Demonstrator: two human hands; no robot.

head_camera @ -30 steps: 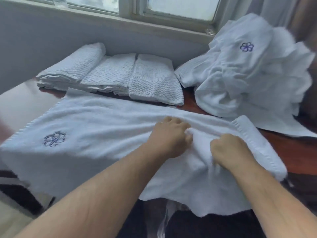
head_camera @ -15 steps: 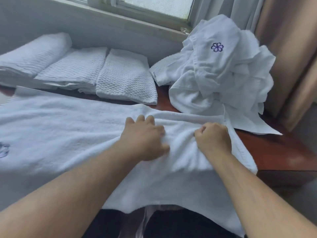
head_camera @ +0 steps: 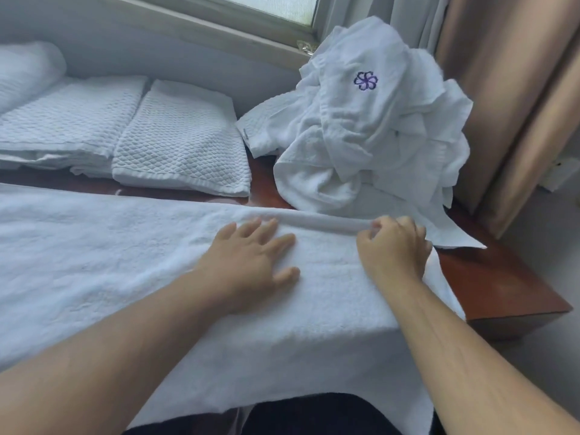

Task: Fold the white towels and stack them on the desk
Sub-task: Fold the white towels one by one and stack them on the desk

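From the head view, a white towel (head_camera: 125,262) lies spread across the near side of the tabletop (head_camera: 502,284), its near edge hanging over the front. The left hand (head_camera: 251,262) rests flat on it, fingers straight and spread. The right hand (head_camera: 395,246) has its fingers curled, pinching the towel's rolled far edge. Folded towels (head_camera: 182,146) sit in a row at the far left. A crumpled heap of towels (head_camera: 361,136) is at the far right, beside a curtain (head_camera: 518,89).
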